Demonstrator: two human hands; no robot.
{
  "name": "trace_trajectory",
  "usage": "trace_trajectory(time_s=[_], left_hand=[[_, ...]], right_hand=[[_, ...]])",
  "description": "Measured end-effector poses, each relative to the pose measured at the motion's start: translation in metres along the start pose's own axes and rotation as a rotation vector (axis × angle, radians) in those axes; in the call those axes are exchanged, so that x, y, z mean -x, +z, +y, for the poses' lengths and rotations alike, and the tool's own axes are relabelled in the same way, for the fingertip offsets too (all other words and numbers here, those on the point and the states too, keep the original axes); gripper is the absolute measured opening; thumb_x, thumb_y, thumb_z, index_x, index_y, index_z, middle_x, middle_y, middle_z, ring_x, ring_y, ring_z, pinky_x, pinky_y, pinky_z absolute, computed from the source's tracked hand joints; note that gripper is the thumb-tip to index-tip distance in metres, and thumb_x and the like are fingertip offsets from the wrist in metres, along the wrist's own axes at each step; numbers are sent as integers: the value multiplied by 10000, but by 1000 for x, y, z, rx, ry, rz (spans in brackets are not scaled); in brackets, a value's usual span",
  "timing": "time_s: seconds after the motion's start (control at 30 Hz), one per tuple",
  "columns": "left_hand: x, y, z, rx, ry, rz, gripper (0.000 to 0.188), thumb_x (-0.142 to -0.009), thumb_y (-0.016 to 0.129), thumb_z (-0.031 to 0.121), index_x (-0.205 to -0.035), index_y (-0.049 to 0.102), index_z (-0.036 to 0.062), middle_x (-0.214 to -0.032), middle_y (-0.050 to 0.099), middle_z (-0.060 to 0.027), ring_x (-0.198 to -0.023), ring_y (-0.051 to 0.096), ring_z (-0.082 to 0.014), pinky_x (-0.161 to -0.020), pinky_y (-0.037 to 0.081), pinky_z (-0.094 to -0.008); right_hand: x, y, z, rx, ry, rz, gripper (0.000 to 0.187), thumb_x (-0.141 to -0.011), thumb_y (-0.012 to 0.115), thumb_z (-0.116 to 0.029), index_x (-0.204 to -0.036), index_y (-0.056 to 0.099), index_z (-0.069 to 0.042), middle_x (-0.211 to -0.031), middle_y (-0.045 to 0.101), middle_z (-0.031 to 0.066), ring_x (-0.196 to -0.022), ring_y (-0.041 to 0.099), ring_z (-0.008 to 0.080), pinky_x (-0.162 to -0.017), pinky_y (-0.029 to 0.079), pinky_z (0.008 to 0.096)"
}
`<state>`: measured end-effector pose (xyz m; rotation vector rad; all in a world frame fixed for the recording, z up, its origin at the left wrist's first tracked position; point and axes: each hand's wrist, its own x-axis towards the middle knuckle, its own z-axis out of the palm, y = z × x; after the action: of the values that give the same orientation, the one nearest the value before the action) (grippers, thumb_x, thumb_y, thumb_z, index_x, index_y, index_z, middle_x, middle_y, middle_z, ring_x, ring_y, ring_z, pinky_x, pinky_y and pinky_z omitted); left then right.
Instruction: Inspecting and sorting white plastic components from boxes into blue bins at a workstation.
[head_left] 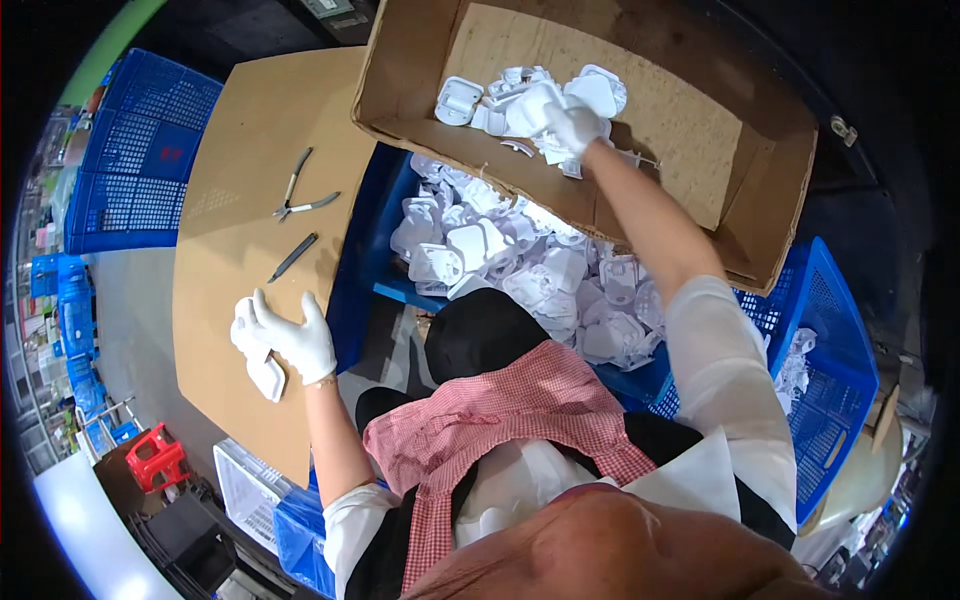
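Inside the cardboard box my right hand (577, 128), in a white glove, closes on a white plastic part (532, 108). Its fingertips are partly lost against the white. More white plastic pieces (597, 92) lie around it, and a rounded, hollow one (459, 101) sits to their left. My left hand (298, 338), also gloved in white, is over the cardboard-topped table, its thumb and forefinger spread apart. Beside its lower fingers is a flat white piece (267, 380). Nippers (291, 209) with splayed handles and a dark slim pen-like tool (293, 257) lie farther up the table.
The cardboard box (735, 265) stands above a blue crate (400, 290) heaped with white plastic parts (540, 270). Another blue crate (835, 400) is at the right. Blue crates (130, 190) stand beyond the table's left edge (183, 300); a red stool (157, 458) is lower left.
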<state>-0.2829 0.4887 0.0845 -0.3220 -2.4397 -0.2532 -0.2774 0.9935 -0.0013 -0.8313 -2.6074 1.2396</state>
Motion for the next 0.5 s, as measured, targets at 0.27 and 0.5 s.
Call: trace_trajectory(time_s=[0.27,0.5], left_hand=[[-15,-7,61,698,-356,-331,533,-900,631,107,-1366,419,-43,-1342,498,-176,-1201,531,-255,-1013,430,-365],[-47,-25,169,1500,-464,-832,517,-973,521,202,-1408,392,-45,-1350,508,-181,-1198,537,-251,-1002,440,-365]], right_hand=[[58,-101,-53,-712,-57,-346,314,-923,592,-310,-1082,636,-43,-911,628,30,-731,611,110,-607,489,228],[118,-117,-129,-397,-309,-590,398,-891,558,-279,-1163,630,3,-818,582,19,-640,493,105,-574,435,237]])
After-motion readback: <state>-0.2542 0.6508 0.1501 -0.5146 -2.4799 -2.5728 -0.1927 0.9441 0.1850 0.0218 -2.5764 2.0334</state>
